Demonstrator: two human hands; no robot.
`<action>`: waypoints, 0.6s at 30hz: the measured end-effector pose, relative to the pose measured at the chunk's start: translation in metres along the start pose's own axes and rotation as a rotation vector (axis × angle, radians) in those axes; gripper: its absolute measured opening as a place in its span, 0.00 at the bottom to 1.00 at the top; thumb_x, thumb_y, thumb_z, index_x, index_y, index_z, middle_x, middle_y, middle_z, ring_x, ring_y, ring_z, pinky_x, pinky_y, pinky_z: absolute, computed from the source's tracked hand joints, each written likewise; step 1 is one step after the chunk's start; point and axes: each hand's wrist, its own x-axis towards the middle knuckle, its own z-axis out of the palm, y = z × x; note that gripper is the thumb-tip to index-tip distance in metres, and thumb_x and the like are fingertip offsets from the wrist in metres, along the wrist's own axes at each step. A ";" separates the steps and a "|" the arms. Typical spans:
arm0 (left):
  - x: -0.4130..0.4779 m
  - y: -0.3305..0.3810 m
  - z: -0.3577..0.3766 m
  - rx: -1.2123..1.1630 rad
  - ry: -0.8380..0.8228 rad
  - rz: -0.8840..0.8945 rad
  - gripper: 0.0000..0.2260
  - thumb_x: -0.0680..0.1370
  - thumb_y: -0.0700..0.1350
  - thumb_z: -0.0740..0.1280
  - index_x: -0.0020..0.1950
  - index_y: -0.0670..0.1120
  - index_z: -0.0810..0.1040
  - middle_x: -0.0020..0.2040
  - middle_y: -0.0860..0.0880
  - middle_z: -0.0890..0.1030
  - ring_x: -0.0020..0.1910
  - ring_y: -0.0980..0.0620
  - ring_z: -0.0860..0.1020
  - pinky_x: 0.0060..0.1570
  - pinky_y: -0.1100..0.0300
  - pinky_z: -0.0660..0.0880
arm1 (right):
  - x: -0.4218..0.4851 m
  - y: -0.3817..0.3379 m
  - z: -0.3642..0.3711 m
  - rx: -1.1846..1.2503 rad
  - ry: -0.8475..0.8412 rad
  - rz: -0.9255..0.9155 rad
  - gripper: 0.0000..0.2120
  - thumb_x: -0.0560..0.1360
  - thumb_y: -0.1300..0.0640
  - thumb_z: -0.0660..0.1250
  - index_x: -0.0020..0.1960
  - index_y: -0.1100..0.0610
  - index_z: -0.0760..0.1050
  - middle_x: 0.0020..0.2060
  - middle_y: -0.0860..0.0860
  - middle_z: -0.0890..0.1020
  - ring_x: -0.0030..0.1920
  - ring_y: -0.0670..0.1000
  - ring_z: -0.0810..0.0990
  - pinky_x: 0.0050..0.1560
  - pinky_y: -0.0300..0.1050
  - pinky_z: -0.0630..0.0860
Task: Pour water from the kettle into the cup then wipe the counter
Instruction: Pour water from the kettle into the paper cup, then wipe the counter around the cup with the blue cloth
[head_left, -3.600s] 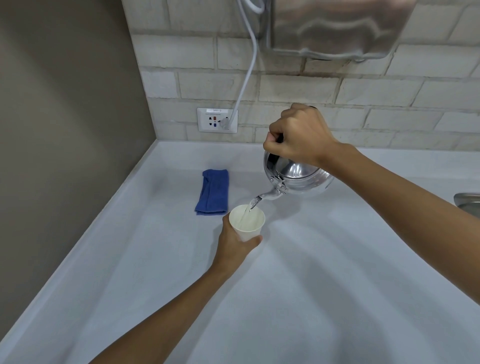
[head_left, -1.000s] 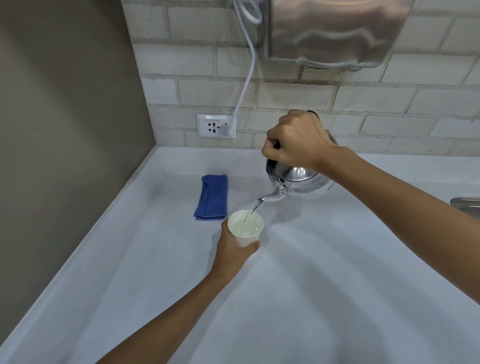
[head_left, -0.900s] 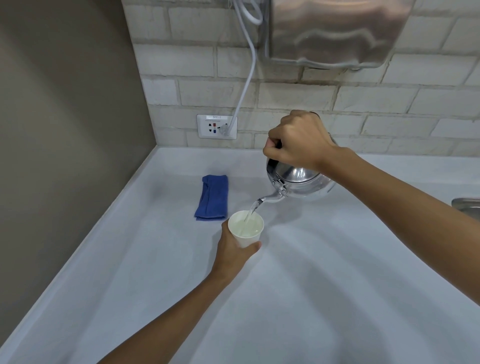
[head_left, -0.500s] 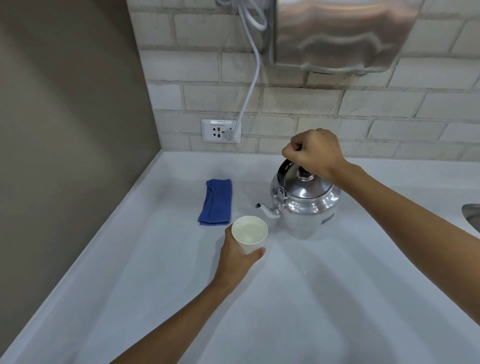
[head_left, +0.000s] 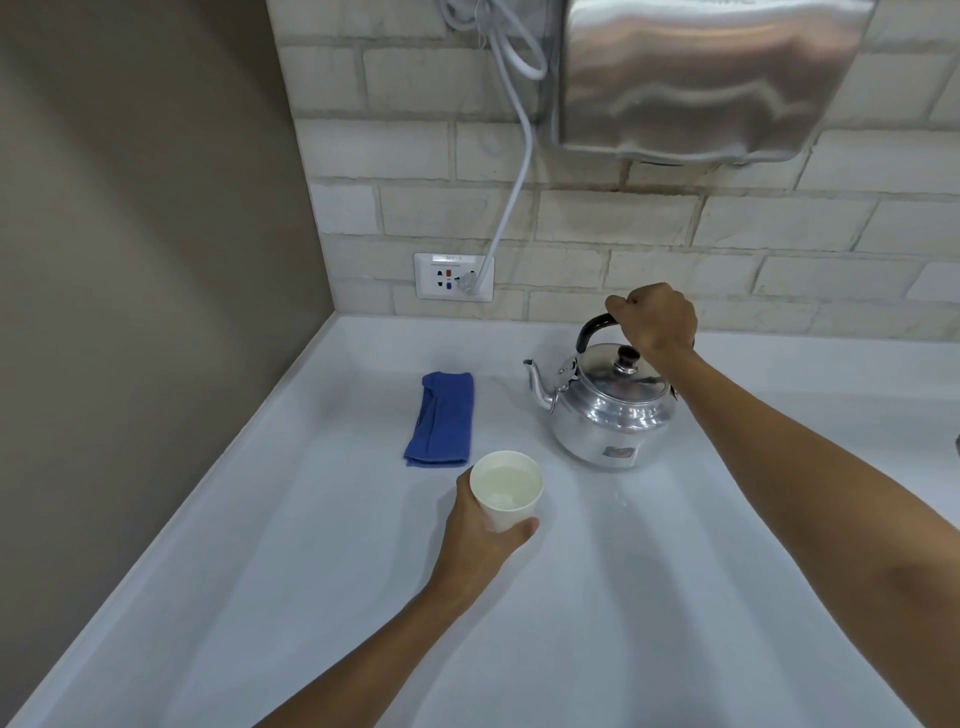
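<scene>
Pouring has stopped since the earlier frames. The kettle (head_left: 605, 410), tipped with its spout over the cup a second ago, now sits upright on the worktop (head_left: 597, 613), spout pointing left toward the corner. Right hand (head_left: 655, 319) is still on the black handle at the top, fingers (head_left: 621, 304) curled shut around it. No stream of water between spout and cup any more.

The cup (head_left: 506, 488), white paper, is near the kettle's front left, apart from it, and holds water close to the rim. Left hand (head_left: 480, 535) wraps it from the near side as before, thumb across the front wall, fingers closed round the cup. Cannot tell whether the cup's base rests on the worktop or is lifted just off it.

Blue cloth (head_left: 441, 418), folded into a long strip, lies where it lay earlier, just beyond the cup and left of the kettle, untouched.

A few small drops show on the worktop right of the cup, in front of the kettle.

Worktop is pale white with a raised lip along its left edge, meeting a grey-brown side wall. Back wall is light brick. A wall socket (head_left: 453, 276) sits low on it, with a white cable (head_left: 511, 202) plugged in, running up to a brushed-metal hand dryer (head_left: 701, 78) mounted above the kettle.
</scene>
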 end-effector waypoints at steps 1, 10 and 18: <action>0.000 0.000 0.000 0.001 0.001 -0.002 0.33 0.63 0.44 0.78 0.57 0.57 0.60 0.50 0.59 0.71 0.48 0.61 0.71 0.40 0.84 0.66 | 0.002 0.001 0.002 -0.004 0.002 0.004 0.20 0.68 0.57 0.64 0.21 0.57 0.59 0.18 0.51 0.61 0.21 0.50 0.59 0.25 0.39 0.55; -0.002 0.004 -0.002 0.010 -0.009 -0.006 0.34 0.64 0.43 0.78 0.62 0.51 0.62 0.54 0.54 0.72 0.51 0.58 0.70 0.40 0.82 0.68 | 0.003 0.008 0.018 -0.055 -0.029 0.027 0.22 0.68 0.58 0.63 0.20 0.57 0.57 0.18 0.51 0.60 0.21 0.51 0.58 0.25 0.39 0.55; -0.005 -0.001 -0.019 0.040 -0.169 0.021 0.40 0.64 0.42 0.78 0.69 0.49 0.58 0.63 0.54 0.68 0.63 0.56 0.67 0.59 0.64 0.65 | -0.004 0.010 0.016 -0.109 -0.021 -0.071 0.20 0.76 0.56 0.59 0.26 0.61 0.66 0.23 0.57 0.71 0.30 0.60 0.72 0.33 0.47 0.68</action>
